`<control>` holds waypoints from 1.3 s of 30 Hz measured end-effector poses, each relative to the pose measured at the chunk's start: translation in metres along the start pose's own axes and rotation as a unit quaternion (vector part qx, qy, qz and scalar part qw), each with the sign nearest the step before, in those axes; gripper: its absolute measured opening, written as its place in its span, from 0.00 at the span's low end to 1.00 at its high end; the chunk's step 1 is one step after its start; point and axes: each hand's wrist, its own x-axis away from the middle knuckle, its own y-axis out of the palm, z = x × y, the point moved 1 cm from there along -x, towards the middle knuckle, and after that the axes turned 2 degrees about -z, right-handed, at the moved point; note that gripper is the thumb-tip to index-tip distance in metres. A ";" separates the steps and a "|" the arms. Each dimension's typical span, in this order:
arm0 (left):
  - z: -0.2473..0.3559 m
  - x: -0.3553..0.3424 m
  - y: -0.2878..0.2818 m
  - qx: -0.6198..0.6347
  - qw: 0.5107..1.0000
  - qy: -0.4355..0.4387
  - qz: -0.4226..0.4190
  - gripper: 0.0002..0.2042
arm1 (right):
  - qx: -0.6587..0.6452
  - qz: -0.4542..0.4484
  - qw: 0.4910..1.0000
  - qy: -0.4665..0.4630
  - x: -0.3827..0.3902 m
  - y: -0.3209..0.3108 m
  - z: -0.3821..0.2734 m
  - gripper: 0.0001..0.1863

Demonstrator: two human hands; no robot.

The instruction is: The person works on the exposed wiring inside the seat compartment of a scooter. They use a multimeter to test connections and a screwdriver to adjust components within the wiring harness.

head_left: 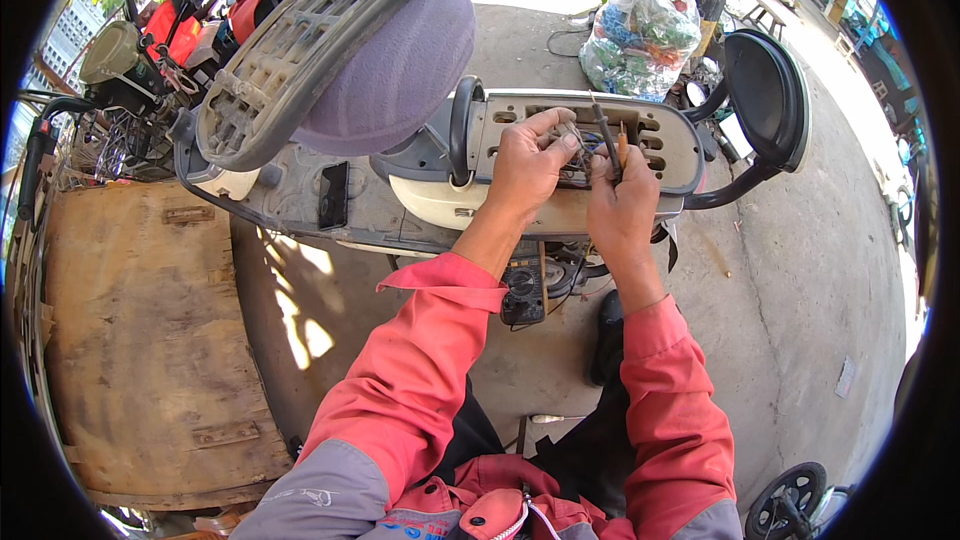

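Note:
A light-coloured scooter (425,202) stands across in front of me, with its seat section open over a compartment (550,112) full of wires. My left hand (528,165) is closed above the compartment, pinching thin wires (568,130) between thumb and fingers. Close beside it, my right hand (625,200) is wrapped round two slim rod-like tools, one black (604,122) and one orange-brown (622,146), both pointing up and away. Their exact kind is hard to make out. Below the scooter's near side sits a black multimeter (522,288) with a dial, dark leads beside it.
The tilted scooter seat (395,70) rises at left, its underside showing. A dark phone (334,195) lies on the footboard. At right is a black backrest (765,100); behind, a clear bag of rubbish (640,30) near a post. A wooden board (150,340) fills the left.

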 end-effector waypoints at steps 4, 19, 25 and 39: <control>-0.001 0.000 0.001 0.003 1.000 0.004 0.008 0.15 | 0.006 0.003 1.000 0.004 0.000 0.000 0.001 0.07; -0.008 0.002 0.002 -0.084 0.996 0.027 0.020 0.16 | -0.090 -0.013 0.994 0.054 -0.004 -0.002 0.012 0.09; -0.008 0.004 0.005 -0.062 0.997 0.042 -0.006 0.17 | -0.049 -0.008 0.997 0.056 -0.004 -0.001 0.008 0.08; -0.005 0.007 0.005 -0.056 0.998 0.029 0.013 0.17 | 0.016 0.022 0.999 0.025 -0.003 0.006 -0.002 0.09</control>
